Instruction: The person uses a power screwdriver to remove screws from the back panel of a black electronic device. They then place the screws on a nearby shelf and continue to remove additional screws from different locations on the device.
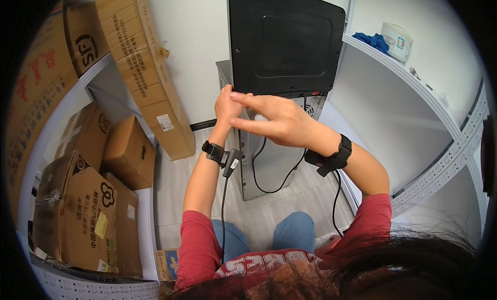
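A large black panel [287,41] with rounded corners and screws along its edge stands upright on a grey metal cabinet [269,165]. My left hand [228,107] is at the panel's lower left corner, with its fingers curled in; whatever they may hold is hidden. Just to its right is my right hand [284,121], whose index finger and thumb stretch left, apart from each other. The index fingertip reaches my left hand. A small whitish patch shows between that finger and thumb; I cannot tell what it is. A black cable [256,170] loops down the cabinet's face.
Cardboard boxes [88,217] fill the shelf on the left, and a tall narrow carton [137,72] leans by the wall. On the right, a white shelf [414,83] bears a blue cloth [371,42] and a white tub [397,41]. Each wrist wears a black strap with a cable.
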### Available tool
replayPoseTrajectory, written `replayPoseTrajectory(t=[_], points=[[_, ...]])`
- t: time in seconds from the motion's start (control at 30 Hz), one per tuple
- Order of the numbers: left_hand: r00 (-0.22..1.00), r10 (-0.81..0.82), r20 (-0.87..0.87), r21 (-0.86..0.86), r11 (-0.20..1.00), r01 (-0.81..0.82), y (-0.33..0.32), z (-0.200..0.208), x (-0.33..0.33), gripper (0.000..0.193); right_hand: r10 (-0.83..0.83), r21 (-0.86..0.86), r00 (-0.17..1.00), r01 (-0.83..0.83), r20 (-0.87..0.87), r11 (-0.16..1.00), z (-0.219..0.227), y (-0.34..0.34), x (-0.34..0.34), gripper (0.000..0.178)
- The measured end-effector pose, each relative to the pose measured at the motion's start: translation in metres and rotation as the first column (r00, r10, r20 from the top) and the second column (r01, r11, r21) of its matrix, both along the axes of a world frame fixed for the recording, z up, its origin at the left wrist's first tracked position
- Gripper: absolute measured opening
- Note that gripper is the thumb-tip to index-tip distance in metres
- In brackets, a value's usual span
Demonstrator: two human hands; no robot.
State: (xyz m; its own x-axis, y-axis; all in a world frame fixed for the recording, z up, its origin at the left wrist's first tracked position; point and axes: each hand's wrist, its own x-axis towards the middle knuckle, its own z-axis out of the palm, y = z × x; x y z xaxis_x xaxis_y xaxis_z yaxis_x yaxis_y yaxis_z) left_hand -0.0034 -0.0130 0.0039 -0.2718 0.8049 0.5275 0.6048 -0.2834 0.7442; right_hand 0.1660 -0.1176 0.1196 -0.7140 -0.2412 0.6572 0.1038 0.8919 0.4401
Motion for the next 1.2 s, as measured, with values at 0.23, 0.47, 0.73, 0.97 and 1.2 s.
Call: replayPoseTrajectory(t=[0.23,0.47,0.73,0.97,1.2], points=[[0.995,-0.014,-0.099,0.116,0.993,0.025,0.004,-0.010,-0.003,0.027,-0.172,-0.014,0.983,0.172,-0.056,0.985,0.003,-0.007,-0.002,0.037],[0.995,0.010,-0.095,0.066,0.998,-0.004,-0.002,0.002,0.000,0.040,-0.033,-0.064,0.998,0.037,0.051,0.997,-0.001,-0.001,-0.002,0.040],[0.992,0.024,-0.120,0.122,0.992,-0.010,-0.001,-0.001,0.000,0.034,-0.209,-0.020,0.976,0.208,-0.066,0.978,0.016,-0.002,-0.003,0.038],[0.988,0.065,-0.139,0.024,0.998,-0.062,-0.007,0.009,0.002,0.040,-0.283,-0.055,0.952,0.279,-0.112,0.959,0.002,0.002,0.006,0.031],[0.995,0.047,-0.090,0.074,0.996,-0.040,-0.006,0.006,-0.001,0.037,-0.070,-0.227,0.998,0.068,-0.003,0.971,0.017,-0.008,0.015,0.037]])
